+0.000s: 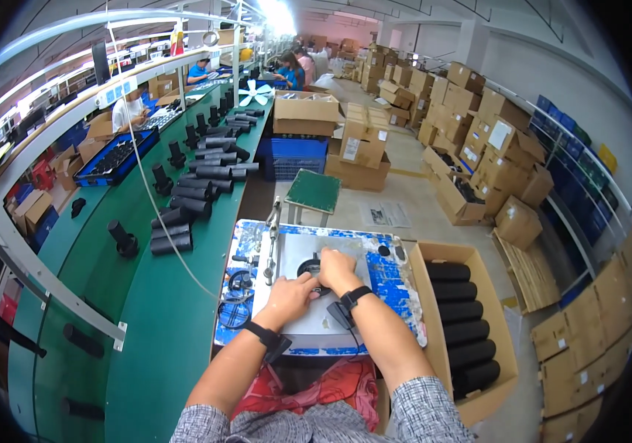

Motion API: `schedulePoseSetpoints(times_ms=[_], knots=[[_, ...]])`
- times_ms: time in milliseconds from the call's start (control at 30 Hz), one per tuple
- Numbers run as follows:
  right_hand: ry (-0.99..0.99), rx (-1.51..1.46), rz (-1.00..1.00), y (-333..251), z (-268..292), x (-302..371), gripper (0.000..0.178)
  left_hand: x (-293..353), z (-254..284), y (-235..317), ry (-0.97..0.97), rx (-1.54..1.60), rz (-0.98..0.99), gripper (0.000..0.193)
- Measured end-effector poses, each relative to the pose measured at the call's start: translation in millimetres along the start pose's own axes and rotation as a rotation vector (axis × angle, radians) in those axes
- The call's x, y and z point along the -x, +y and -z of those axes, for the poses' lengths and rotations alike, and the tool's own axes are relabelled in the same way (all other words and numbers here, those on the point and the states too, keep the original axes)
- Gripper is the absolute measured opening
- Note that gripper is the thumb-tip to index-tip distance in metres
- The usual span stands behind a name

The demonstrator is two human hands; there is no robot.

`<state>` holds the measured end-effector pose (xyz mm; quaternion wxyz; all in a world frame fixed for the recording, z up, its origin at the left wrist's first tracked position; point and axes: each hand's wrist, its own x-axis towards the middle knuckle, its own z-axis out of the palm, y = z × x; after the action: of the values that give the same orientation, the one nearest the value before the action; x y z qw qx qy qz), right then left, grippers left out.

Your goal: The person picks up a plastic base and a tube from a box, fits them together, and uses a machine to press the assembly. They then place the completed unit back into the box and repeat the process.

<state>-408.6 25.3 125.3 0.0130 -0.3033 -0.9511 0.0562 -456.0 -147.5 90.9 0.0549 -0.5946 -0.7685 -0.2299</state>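
A round black part (307,269) lies on the grey metal plate (292,255) of a small worktable with worn blue and white paint. At its near left rim, my left hand (292,299) has its fingers bent and pressed onto it. Curled at the part's right side is my right hand (337,270), its fingers closed around an edge of it. Both hands cover much of the part, so its full shape is hidden. A metal toggle clamp (272,244) stands at the plate's left edge, apart from my hands.
An open carton (418,295) of black foam-like cylinders stands right of the worktable. On the left, a green conveyor bench (161,317) carries several black tubes (196,188). A green-topped stool (314,190) and a blue crate (292,157) stand ahead. Stacked cartons (504,159) line the right.
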Motion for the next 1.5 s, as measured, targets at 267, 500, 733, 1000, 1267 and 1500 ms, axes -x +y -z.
schedulePoseSetpoints(times_ms=[267,500,733,1000,1267,1500], knots=[[0.082,0.069,0.130,-14,-1,-12,0.027,5,3,2,0.029,0.003,0.094,0.022],[0.069,0.035,0.130,19,-12,-2,0.044,41,19,8,0.200,0.121,0.039,0.037],[0.504,-0.807,0.167,89,-35,104,0.019,306,156,-98,1.375,-0.141,0.655,0.010],[0.307,-1.182,0.002,78,-48,153,0.014,412,297,-211,1.070,-0.628,0.841,0.010],[0.472,-0.732,0.174,60,-34,157,0.014,273,253,-224,0.379,-1.052,0.862,0.025],[0.407,-0.749,0.225,56,-35,157,0.013,288,236,-332,0.057,-0.441,1.739,0.044]])
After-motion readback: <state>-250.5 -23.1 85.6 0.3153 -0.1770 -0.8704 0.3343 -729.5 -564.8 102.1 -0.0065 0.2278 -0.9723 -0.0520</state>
